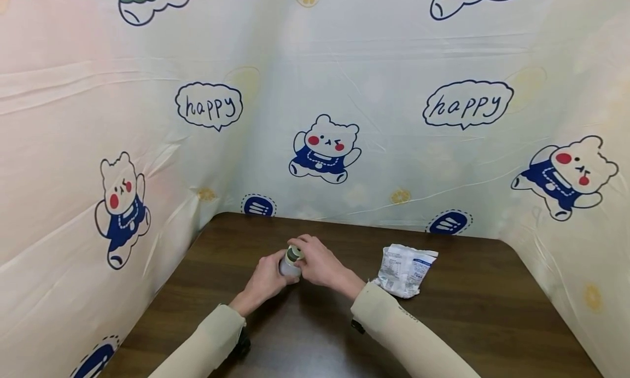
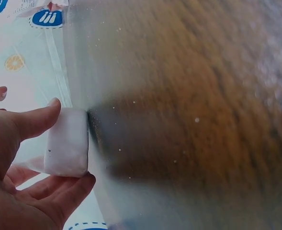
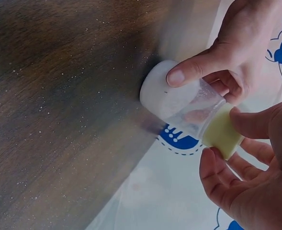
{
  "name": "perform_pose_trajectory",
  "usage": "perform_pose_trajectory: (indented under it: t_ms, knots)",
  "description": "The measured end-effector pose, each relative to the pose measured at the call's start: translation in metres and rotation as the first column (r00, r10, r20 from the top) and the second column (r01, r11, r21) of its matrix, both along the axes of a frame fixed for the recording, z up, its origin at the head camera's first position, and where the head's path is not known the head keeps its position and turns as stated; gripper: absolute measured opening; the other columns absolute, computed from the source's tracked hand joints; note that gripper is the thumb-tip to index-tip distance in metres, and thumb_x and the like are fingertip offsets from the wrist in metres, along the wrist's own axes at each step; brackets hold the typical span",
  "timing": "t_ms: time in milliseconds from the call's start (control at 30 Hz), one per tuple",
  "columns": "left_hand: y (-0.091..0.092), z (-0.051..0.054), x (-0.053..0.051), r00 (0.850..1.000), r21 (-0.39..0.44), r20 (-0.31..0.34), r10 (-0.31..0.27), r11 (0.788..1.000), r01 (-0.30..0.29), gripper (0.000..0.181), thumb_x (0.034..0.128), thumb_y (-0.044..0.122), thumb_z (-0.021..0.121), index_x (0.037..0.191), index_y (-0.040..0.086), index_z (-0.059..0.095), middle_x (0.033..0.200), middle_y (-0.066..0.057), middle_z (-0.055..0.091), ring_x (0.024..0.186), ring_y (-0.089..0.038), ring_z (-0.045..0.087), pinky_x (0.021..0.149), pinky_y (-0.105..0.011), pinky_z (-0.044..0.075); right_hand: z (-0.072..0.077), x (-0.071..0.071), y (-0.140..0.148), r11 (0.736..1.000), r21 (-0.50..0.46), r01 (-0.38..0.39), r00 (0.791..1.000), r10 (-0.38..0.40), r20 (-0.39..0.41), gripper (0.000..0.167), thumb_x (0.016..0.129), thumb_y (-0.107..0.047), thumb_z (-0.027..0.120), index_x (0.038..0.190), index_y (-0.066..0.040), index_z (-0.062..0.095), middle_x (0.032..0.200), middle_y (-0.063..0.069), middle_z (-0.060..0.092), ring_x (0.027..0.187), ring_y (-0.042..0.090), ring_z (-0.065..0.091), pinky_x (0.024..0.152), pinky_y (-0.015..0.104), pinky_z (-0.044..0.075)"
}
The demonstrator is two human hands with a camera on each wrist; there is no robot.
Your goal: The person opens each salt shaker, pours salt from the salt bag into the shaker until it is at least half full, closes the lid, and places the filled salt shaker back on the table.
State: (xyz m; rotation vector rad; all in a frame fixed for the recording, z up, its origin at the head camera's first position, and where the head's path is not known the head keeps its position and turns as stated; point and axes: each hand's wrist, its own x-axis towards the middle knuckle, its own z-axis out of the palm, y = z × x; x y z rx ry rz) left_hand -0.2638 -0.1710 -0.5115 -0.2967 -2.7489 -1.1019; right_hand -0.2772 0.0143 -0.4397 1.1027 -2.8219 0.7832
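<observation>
A small clear bottle (image 3: 198, 108), its lower part full of white powder, stands on the table in front of me. My left hand (image 1: 266, 277) grips it around the body, thumb on one side and fingers on the other. At the bottle's mouth sits a yellow-green cap (image 3: 222, 130). My right hand (image 1: 320, 263) pinches that cap between thumb and fingers. In the left wrist view, the bottle's white lower part (image 2: 66, 143) shows between thumb and fingers. Whether the cap is tight or loose I cannot tell.
A crumpled white packet (image 1: 404, 269) with printed text lies on the brown wooden table (image 1: 472, 312), right of my hands. Tiny white specks dot the tabletop in the wrist views. A patterned cloth (image 1: 384, 164) hangs around the table's back and sides.
</observation>
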Motion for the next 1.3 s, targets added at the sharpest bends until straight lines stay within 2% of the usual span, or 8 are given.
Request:
perform_pose_trajectory:
  t_ms: [300, 600, 967, 1133, 1300]
  knots:
    - [0.000, 0.000, 0.001, 1.000, 0.009, -0.001, 0.001, 1.000, -0.001, 0.061, 0.0773, 0.017, 0.097, 0.130, 0.007, 0.068, 0.117, -0.012, 0.073, 0.098, -0.029, 0.070, 0.088, -0.054, 0.057, 0.000, -0.002, -0.001, 1.000, 0.000, -0.002, 1.000, 0.002, -0.013, 0.049, 0.101, -0.007, 0.072, 0.147, -0.006, 0.059, 0.139, 0.013, 0.059, 0.125, 0.027, 0.058, 0.102, 0.037, 0.052]
    - [-0.002, -0.001, 0.000, 0.999, 0.021, 0.038, 0.004, 1.000, -0.005, 0.060, 0.0781, 0.018, 0.097, 0.129, 0.008, 0.068, 0.119, -0.010, 0.073, 0.101, -0.028, 0.070, 0.092, -0.054, 0.057, -0.002, -0.005, -0.004, 0.999, -0.011, 0.034, 0.999, -0.034, -0.014, 0.051, 0.100, -0.026, 0.076, 0.143, -0.003, 0.062, 0.119, 0.010, 0.061, 0.094, 0.014, 0.059, 0.084, 0.028, 0.055]
    - [-0.004, -0.001, 0.000, 1.000, 0.042, 0.029, -0.007, 0.999, 0.006, 0.061, 0.0786, 0.019, 0.096, 0.131, 0.007, 0.068, 0.118, -0.010, 0.073, 0.100, -0.026, 0.071, 0.089, -0.051, 0.058, -0.002, -0.012, -0.006, 0.995, -0.023, 0.100, 0.995, -0.100, -0.003, 0.057, 0.095, -0.049, 0.076, 0.128, -0.004, 0.070, 0.105, 0.004, 0.061, 0.083, 0.013, 0.057, 0.071, 0.022, 0.052]
    - [-0.004, 0.000, -0.001, 0.999, 0.046, 0.033, -0.011, 0.999, 0.009, 0.060, 0.0791, 0.019, 0.096, 0.131, 0.008, 0.068, 0.119, -0.010, 0.073, 0.100, -0.026, 0.071, 0.089, -0.052, 0.058, 0.000, -0.014, -0.007, 0.996, -0.015, 0.084, 0.996, -0.084, 0.011, 0.054, 0.097, -0.045, 0.076, 0.130, -0.003, 0.069, 0.106, 0.005, 0.062, 0.084, 0.013, 0.058, 0.071, 0.022, 0.053]
    - [-0.004, 0.000, 0.000, 1.000, 0.036, 0.029, -0.011, 0.999, 0.010, 0.058, 0.0793, 0.020, 0.096, 0.130, 0.009, 0.068, 0.118, -0.009, 0.074, 0.099, -0.026, 0.071, 0.086, -0.051, 0.059, -0.001, -0.014, -0.006, 1.000, 0.021, 0.010, 1.000, -0.010, -0.003, 0.051, 0.104, -0.033, 0.070, 0.144, -0.002, 0.061, 0.123, 0.010, 0.063, 0.097, 0.014, 0.061, 0.082, 0.025, 0.054]
